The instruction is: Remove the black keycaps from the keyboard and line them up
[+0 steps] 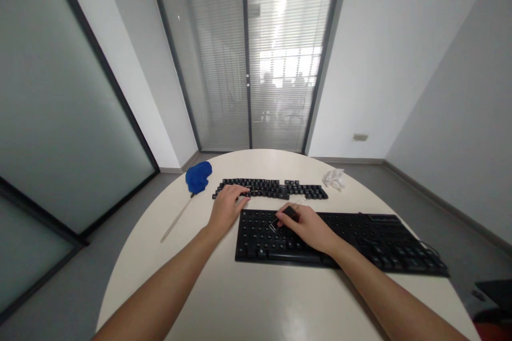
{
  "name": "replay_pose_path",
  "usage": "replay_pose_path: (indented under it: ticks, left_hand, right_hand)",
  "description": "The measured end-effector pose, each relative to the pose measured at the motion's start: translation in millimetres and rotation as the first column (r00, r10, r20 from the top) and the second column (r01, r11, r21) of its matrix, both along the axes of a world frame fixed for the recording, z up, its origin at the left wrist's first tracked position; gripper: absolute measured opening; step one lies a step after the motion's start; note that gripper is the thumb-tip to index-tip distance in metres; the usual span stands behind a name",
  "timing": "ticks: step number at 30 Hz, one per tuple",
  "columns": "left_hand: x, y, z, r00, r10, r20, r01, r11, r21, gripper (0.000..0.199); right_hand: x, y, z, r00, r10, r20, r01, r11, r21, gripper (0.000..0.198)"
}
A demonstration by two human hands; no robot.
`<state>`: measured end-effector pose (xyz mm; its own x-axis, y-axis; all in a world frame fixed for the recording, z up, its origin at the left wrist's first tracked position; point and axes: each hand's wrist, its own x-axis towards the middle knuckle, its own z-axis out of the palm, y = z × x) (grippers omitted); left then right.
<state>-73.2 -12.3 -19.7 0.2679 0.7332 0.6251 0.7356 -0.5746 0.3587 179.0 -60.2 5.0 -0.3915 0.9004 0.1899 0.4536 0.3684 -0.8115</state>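
My left hand [228,203] rests at the left end of rows of loose black keycaps [272,187], its fingers stretched over them and its thumb apart. I see nothing held in it. In my right hand [306,224] is a keycap puller [290,213] with a black handle, pinched between thumb and fingers. Its wire loops point down over the left part of a black keyboard [296,262]. On that part, small round key sockets show where caps are off, while a long space bar sits along the front. My right hand and forearm hide the keyboard's middle.
A blue cloth duster [199,177] with a thin pale handle lies on the left of the round white table [256,309]. Crumpled white tissue [334,178] lies at the back right. The keyboard's cable [428,248] curls by the table's right edge.
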Motion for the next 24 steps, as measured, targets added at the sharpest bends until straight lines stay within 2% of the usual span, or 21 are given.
replay_pose_path:
  ticks: [6,24]
  left_hand:
    - [-8.1,13.8,-10.6,0.993,0.09,-0.072,-0.094,0.994,-0.058,0.013]
    - [-15.8,18.8,-19.4,0.984,0.142,-0.102,-0.152,0.984,-0.089,0.012]
  right_hand:
    - [-0.3,-0.7,0.2,1.0,-0.005,-0.003,0.005,1.0,-0.002,0.03]
    - [0.2,-2.6,2.5,1.0,0.007,0.013,-0.007,1.0,0.002,0.03]
